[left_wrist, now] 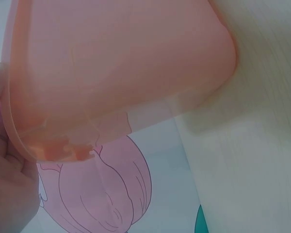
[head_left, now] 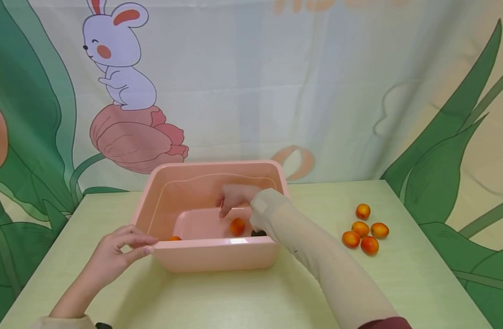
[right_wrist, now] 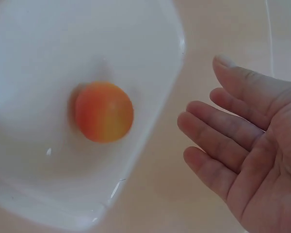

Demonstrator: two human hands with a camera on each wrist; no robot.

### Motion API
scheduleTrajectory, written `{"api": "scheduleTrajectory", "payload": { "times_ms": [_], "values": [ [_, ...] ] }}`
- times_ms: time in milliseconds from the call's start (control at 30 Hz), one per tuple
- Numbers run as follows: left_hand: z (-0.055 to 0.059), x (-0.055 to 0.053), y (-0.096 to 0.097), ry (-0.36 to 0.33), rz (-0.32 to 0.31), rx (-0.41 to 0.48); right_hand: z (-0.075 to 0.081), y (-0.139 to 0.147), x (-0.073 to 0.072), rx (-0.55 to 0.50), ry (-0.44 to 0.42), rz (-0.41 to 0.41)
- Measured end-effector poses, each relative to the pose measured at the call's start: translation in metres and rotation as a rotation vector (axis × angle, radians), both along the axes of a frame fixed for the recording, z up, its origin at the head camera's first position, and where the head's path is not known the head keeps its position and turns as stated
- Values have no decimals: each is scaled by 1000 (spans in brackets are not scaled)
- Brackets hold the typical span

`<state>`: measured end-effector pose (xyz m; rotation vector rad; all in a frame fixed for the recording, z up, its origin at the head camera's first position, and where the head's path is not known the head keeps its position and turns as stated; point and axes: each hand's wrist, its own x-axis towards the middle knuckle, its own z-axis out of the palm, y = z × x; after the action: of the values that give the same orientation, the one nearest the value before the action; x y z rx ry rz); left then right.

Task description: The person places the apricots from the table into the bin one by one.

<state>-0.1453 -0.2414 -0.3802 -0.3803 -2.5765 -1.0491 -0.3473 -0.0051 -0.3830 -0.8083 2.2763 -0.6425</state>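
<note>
A pink plastic basin (head_left: pixel 214 257) stands on the table. At its front left corner my left hand (head_left: pixel 117 249) pinches the rim, thumb outside and fingers over the edge. My right hand (head_left: pixel 237 196) reaches down inside the basin, holding nothing. Its fingers are loosely extended in the right wrist view, apart from a round orange-red fruit (right_wrist: pixel 105 112) on the basin floor. Another orange piece (head_left: pixel 175 238) shows just over the front wall at the left, mostly hidden by it.
Several orange-red fruits (head_left: pixel 360 228) lie in a loose group on the pale table (head_left: pixel 218 301), right of the basin. A printed curtain (head_left: pixel 227 91) with a rabbit and leaves hangs close behind the basin. A dark object (head_left: pixel 258 233) shows under the right sleeve.
</note>
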Motion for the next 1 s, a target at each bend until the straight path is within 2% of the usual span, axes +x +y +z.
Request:
{"api": "scheduleTrajectory", "payload": {
  "times_ms": [167, 333, 467, 633, 800, 1000],
  "values": [
    [-1, 0, 0, -22, 12, -12, 4, 1, 0, 8, 19, 12],
    [0, 0, -1, -38, 18, -18, 15, 3, 2, -43, 15, 33],
    [1, 0, -1, -37, 15, -25, 30, 5, 1, -58, 26, 59],
    [3, 0, -1, -53, 26, -41, 54, 14, -3, -13, 33, 61],
    [3, 0, -2, -27, 12, -31, 72, 26, -5, 23, 111, 87],
    [0, -1, 0, 26, -18, 4, 82, 43, 1, 35, 198, 116]
  ]
}}
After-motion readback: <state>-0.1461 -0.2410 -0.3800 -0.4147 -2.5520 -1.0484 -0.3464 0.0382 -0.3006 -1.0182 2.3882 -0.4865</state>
